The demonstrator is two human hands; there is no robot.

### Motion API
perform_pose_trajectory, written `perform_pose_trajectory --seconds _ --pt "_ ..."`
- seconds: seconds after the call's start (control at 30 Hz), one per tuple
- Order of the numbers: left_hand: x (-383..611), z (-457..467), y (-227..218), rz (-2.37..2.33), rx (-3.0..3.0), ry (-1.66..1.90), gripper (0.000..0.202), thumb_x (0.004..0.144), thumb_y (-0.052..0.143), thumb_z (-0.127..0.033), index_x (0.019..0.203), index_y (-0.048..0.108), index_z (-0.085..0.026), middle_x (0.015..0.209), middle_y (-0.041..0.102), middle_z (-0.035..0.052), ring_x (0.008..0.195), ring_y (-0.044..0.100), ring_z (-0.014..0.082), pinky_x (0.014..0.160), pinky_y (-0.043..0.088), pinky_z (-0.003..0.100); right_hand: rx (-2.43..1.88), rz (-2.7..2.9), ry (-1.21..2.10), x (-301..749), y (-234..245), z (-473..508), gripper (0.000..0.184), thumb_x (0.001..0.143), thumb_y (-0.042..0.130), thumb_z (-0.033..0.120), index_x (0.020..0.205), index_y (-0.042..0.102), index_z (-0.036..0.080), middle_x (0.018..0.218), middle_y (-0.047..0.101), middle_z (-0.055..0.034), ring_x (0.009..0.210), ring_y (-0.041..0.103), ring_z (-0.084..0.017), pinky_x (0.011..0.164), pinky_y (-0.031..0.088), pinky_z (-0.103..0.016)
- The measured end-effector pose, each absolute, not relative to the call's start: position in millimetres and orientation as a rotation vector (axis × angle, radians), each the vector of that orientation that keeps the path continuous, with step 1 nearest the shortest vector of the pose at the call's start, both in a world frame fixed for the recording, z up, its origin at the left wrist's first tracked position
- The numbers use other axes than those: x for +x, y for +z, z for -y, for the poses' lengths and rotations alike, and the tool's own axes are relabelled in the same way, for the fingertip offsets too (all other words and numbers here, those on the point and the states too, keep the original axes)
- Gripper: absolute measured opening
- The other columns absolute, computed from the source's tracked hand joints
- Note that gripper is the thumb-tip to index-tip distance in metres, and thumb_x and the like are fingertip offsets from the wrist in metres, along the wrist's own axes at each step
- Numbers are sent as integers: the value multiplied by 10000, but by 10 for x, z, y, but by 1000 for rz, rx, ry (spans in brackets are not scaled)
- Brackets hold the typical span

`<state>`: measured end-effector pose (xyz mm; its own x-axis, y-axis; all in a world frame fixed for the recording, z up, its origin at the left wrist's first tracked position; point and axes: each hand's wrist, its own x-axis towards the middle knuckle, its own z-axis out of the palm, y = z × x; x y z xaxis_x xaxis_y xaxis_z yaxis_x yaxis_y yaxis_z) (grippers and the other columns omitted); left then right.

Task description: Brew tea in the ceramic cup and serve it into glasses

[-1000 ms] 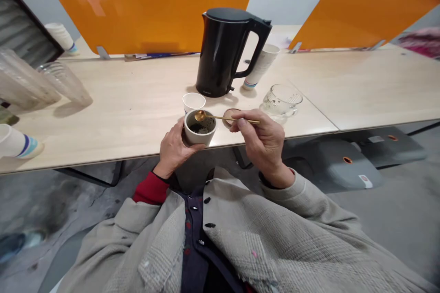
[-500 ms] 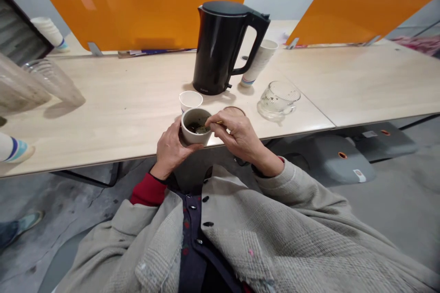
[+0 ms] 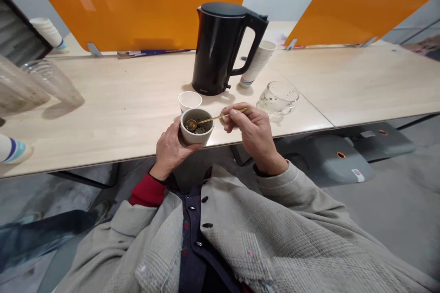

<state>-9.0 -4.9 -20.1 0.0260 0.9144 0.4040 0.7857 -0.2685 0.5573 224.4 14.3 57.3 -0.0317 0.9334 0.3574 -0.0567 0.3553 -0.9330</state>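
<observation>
My left hand (image 3: 173, 149) is wrapped round a whitish cup (image 3: 196, 138) at the table's front edge, tilting it slightly toward me. Dark leafy bits lie in liquid inside it. Between the fingers and thumb of my right hand (image 3: 254, 130) is the handle of a gold spoon (image 3: 215, 117), whose bowl is inside the cup near its left wall. Just behind the cup stands a white paper cup (image 3: 190, 99), partly hidden by it. Something round and pale is mostly covered by my right fingers.
A black electric kettle (image 3: 218, 50) stands behind the cups, beside stacked paper cups (image 3: 257, 64). A glass cup (image 3: 279, 97) with leaf bits sits to the right. Clear tumblers (image 3: 55, 82) are at left. Orange dividers (image 3: 144, 4) line the back; grey stools (image 3: 330, 160) are below right.
My right hand has moved right, away from the cup's rim, and the spoon's bowl and long handle now show. At lower left, another person's leg has come further into view.
</observation>
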Motion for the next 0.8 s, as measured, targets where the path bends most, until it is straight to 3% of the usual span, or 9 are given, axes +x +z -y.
perform_pose_trajectory --seconds 0.43,0.8 --pt "-88 44 -185 -1799 2106 1052 1078 736 976 -657 1611 519 -223 1545 720 154 1367 740 374 1121 613 450 -871 1236 939 2288 526 -166 348 904 866 569 921 779 232 735 715 24 604 662 -113 560 581 -247" --pt "-84 48 -178 -1812 2100 1039 1064 739 985 -624 1609 522 -224 1523 734 151 1343 752 372 1111 618 455 -839 1453 691 2247 422 -113 288 992 797 526 962 831 241 826 733 -3 663 672 -121 653 622 -294"
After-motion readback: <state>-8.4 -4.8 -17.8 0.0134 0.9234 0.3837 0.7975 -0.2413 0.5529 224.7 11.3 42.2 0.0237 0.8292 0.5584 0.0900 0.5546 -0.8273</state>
